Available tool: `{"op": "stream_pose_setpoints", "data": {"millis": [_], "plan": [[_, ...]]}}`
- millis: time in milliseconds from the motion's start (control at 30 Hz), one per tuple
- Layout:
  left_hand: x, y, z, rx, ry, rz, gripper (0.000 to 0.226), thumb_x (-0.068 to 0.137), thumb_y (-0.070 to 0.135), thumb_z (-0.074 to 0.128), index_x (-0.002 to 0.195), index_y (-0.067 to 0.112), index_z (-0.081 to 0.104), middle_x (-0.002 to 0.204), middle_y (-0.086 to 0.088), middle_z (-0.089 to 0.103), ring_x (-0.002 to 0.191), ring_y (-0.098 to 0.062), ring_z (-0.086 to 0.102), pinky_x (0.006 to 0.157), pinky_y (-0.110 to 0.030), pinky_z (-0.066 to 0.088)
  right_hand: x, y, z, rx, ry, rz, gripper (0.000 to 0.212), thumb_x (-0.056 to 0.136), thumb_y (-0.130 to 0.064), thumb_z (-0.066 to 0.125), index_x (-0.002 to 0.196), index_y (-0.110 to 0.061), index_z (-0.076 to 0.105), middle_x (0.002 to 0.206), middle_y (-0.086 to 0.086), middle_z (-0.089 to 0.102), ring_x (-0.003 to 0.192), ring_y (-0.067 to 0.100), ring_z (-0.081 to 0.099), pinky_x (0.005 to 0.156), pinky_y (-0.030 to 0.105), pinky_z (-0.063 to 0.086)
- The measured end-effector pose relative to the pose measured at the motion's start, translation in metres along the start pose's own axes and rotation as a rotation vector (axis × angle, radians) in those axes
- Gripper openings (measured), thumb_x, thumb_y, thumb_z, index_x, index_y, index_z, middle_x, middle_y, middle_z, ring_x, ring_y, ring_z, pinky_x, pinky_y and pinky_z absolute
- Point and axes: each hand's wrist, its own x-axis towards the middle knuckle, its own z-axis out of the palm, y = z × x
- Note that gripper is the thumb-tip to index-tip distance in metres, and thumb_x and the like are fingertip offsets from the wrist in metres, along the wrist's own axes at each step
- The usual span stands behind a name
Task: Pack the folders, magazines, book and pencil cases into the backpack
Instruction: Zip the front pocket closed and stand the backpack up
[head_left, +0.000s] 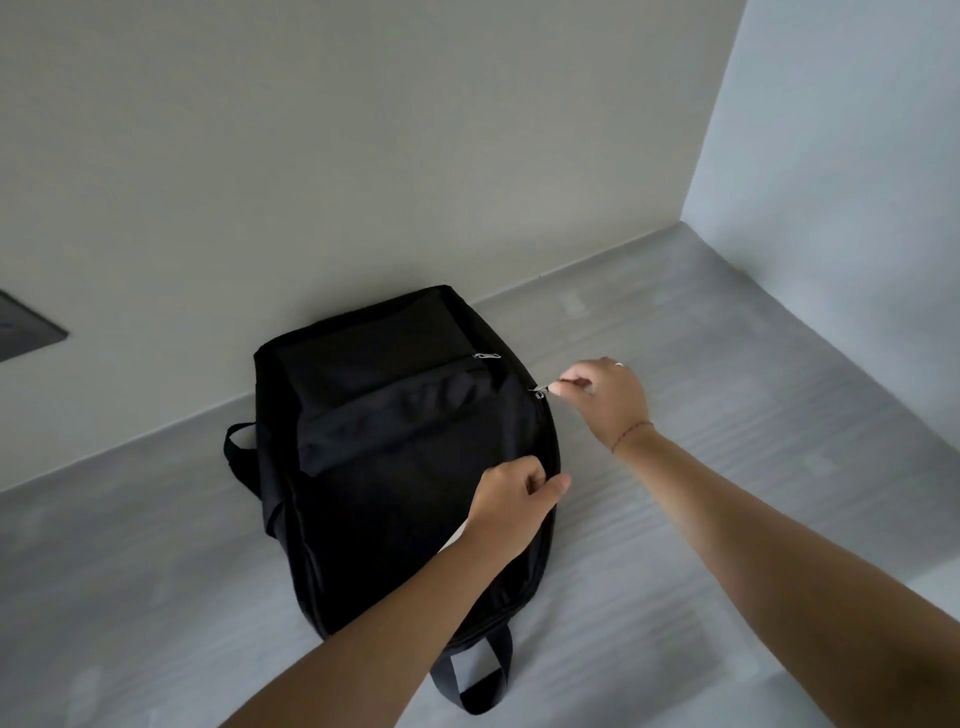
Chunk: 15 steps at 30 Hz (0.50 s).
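On grey wood-grain tabletop (675, 519): black fabric backpack (395, 467) lies flat, long axis near-to-far, carry loop nearest. Left hand (511, 501) pinches its right edge. Farther right, right hand (605, 397) fingers clamped on silver zipper pull (543, 388).

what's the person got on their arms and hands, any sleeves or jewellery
No sleeves show: both forearms are bare as far as the frame reaches. The right hand has a thin pale ring on one finger, and its wrist carries a fine cord bracelet with tiny beads. The left hand shows no ring, bracelet or watch.
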Motion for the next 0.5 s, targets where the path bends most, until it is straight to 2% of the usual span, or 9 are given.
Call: {"op": "stream_pose_setpoints", "data": {"millis": [200, 267, 333, 367, 400, 467, 500], "plan": [[-0.001, 0.002, -0.005, -0.003, -0.031, -0.050, 0.039, 0.088, 0.036, 0.060, 0.061, 0.014, 0.041, 0.050, 0.005, 0.037, 0.047, -0.010, 0.034, 0.054, -0.030, 0.036, 0.007, -0.010, 0.014, -0.007, 0.005, 0.069, 0.022, 0.082, -0.032, 0.066, 0.085, -0.012, 0.072, 0.082, 0.003, 0.068, 0.086, 0.020, 0.059, 0.076, 0.033, 0.047], [-0.006, 0.005, -0.010, 0.004, -0.067, -0.066, 0.038, 0.089, 0.041, 0.057, 0.063, 0.014, 0.047, 0.052, 0.004, 0.044, 0.050, -0.013, 0.043, 0.057, -0.034, 0.044, 0.008, -0.008, 0.017, 0.048, -0.049, 0.135, 0.023, 0.083, -0.032, 0.064, 0.088, -0.010, 0.069, 0.087, 0.005, 0.069, 0.087, 0.022, 0.063, 0.076, 0.033, 0.049], [-0.011, 0.004, -0.025, -0.049, -0.001, -0.062, 0.037, 0.089, 0.043, 0.057, 0.067, 0.013, 0.054, 0.058, 0.001, 0.055, 0.058, -0.019, 0.057, 0.065, -0.036, 0.051, 0.008, -0.010, 0.016, 0.158, -0.123, 0.252, 0.034, 0.085, -0.037, 0.061, 0.102, -0.008, 0.063, 0.100, 0.008, 0.067, 0.095, 0.027, 0.064, 0.082, 0.036, 0.050], [-0.015, 0.001, -0.039, -0.076, 0.119, -0.060, 0.034, 0.088, 0.042, 0.059, 0.069, 0.014, 0.056, 0.062, 0.001, 0.059, 0.063, -0.018, 0.059, 0.066, -0.034, 0.050, 0.006, -0.014, 0.015, 0.243, -0.187, 0.339, 0.044, 0.086, -0.043, 0.058, 0.112, -0.009, 0.058, 0.108, 0.009, 0.064, 0.098, 0.027, 0.064, 0.085, 0.038, 0.051], [-0.019, -0.007, -0.056, -0.079, 0.305, -0.065, 0.029, 0.087, 0.041, 0.061, 0.071, 0.016, 0.057, 0.068, 0.003, 0.061, 0.068, -0.015, 0.060, 0.067, -0.031, 0.049, 0.002, -0.017, 0.014, 0.337, -0.268, 0.432, 0.052, 0.086, -0.051, 0.054, 0.118, -0.011, 0.054, 0.112, 0.007, 0.062, 0.097, 0.025, 0.064, 0.084, 0.039, 0.053], [-0.027, -0.033, -0.096, -0.002, 0.718, -0.131, 0.021, 0.084, 0.039, 0.065, 0.087, 0.019, 0.059, 0.092, 0.001, 0.061, 0.092, -0.019, 0.057, 0.083, -0.034, 0.045, -0.012, -0.022, 0.015, 0.481, -0.463, 0.590, 0.059, 0.082, -0.065, 0.047, 0.114, -0.017, 0.058, 0.104, 0.002, 0.062, 0.086, 0.019, 0.062, 0.075, 0.035, 0.054], [-0.032, -0.048, -0.115, 0.035, 0.858, -0.242, 0.031, 0.082, 0.041, 0.066, 0.100, 0.017, 0.058, 0.109, -0.004, 0.057, 0.107, -0.025, 0.051, 0.094, -0.040, 0.038, -0.019, -0.023, 0.016, 0.526, -0.537, 0.650, 0.059, 0.081, -0.069, 0.046, 0.108, -0.019, 0.061, 0.098, 0.000, 0.063, 0.082, 0.017, 0.061, 0.070, 0.032, 0.053]]}}
